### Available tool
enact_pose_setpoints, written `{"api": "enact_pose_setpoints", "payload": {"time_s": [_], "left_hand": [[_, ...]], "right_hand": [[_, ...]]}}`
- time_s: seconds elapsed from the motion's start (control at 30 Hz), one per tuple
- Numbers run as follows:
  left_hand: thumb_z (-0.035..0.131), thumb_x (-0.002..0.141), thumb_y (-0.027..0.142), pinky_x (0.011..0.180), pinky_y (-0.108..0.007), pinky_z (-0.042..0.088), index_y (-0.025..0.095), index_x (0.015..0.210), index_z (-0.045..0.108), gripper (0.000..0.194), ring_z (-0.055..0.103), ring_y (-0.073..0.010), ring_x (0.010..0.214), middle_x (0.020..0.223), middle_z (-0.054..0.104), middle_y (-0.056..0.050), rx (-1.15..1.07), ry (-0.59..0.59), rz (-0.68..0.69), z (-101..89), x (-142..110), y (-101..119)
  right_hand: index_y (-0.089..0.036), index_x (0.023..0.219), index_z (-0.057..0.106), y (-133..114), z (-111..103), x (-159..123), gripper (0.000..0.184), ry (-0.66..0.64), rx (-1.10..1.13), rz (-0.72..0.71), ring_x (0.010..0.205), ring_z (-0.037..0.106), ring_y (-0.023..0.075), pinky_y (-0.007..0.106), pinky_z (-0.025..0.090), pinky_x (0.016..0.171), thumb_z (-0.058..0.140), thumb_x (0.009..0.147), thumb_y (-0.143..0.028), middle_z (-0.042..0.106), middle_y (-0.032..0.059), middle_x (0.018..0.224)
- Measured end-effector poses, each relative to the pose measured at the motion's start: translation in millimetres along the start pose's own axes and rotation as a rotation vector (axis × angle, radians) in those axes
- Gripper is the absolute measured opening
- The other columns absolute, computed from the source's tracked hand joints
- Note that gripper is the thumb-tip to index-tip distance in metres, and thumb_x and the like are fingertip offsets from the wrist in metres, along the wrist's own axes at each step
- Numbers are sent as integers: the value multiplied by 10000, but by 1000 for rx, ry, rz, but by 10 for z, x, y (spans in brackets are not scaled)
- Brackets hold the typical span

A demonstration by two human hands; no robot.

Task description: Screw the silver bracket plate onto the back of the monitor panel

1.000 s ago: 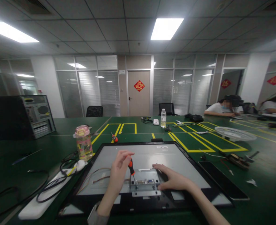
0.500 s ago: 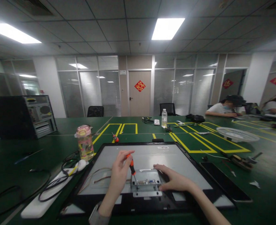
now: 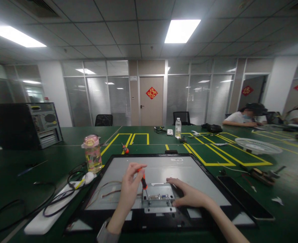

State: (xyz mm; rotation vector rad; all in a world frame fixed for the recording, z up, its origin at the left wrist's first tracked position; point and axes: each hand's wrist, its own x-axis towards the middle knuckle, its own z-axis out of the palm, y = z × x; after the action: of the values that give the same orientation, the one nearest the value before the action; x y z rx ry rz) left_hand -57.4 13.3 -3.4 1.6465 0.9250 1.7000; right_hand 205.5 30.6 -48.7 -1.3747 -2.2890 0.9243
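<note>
My left hand (image 3: pixel 131 184) is closed round the handle of an orange and black screwdriver (image 3: pixel 144 180). The screwdriver leans a little, and its tip points down at the left part of a metal bracket (image 3: pixel 160 210) with a row of ports. Whether the tip sits in a screw is too small to tell. Fingers apart, my right hand (image 3: pixel 189 194) rests against the bracket's right side. The bracket lies on the back of a flat display panel (image 3: pixel 161 167) with a black frame. Thin wires (image 3: pixel 111 193) run from the bracket's left across the panel.
Left of the panel are a drink bottle with a pink lid (image 3: pixel 92 153), a white power strip (image 3: pixel 44 219) and a computer case (image 3: pixel 20 125). A black phone-like slab (image 3: pixel 245 197) lies to the right. Beyond stand a red screwdriver (image 3: pixel 125 149) and a clear bottle (image 3: pixel 178 128).
Both hands and the screwdriver keep nearly the same place on the bracket. The whole view has shifted very slightly.
</note>
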Motion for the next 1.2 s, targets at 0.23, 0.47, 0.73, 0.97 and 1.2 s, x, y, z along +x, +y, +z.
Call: {"api": "enact_pose_setpoints", "payload": {"time_s": [0.23, 0.47, 0.73, 0.97, 1.2], "left_hand": [[538, 819, 370, 798, -290, 441, 166, 980, 688, 300, 578, -203, 861, 861, 619, -54, -12, -7, -35, 4, 4, 28], [509, 837, 383, 777, -283, 441, 170, 916, 705, 300, 556, -189, 819, 849, 575, -47, 28, 18, 1, 19, 0, 42], [547, 827, 374, 784, -291, 445, 175, 899, 700, 261, 566, -199, 849, 883, 583, -57, 24, 5, 30, -2, 1, 23], [576, 813, 373, 730, -274, 456, 170, 881, 686, 241, 580, -186, 786, 823, 592, -43, -2, -10, 3, 12, -4, 19], [512, 857, 404, 839, -301, 436, 161, 960, 694, 321, 581, -215, 935, 924, 638, -74, -35, -15, -37, 5, -5, 36]], "right_hand": [[-135, 1392, 379, -22, -9, -9, 875, 5, 0, -12, 1377, 242, 301, 408, 147, 1150, 737, 637, -396, 294, 135, 1497], [-155, 1384, 394, -94, -26, -35, 855, 1, 10, 12, 1377, 244, 300, 410, 167, 1143, 737, 632, -374, 298, 129, 1496], [-148, 1386, 390, -101, -17, -33, 857, 0, 12, 11, 1378, 243, 298, 408, 148, 1148, 734, 637, -382, 296, 132, 1497], [-160, 1393, 378, -86, -20, -23, 861, -6, 5, 13, 1381, 235, 295, 417, 150, 1149, 729, 643, -393, 291, 127, 1500], [-173, 1380, 403, -97, -24, -29, 850, 3, 14, 7, 1375, 252, 303, 431, 157, 1144, 737, 630, -390, 299, 129, 1496]]}}
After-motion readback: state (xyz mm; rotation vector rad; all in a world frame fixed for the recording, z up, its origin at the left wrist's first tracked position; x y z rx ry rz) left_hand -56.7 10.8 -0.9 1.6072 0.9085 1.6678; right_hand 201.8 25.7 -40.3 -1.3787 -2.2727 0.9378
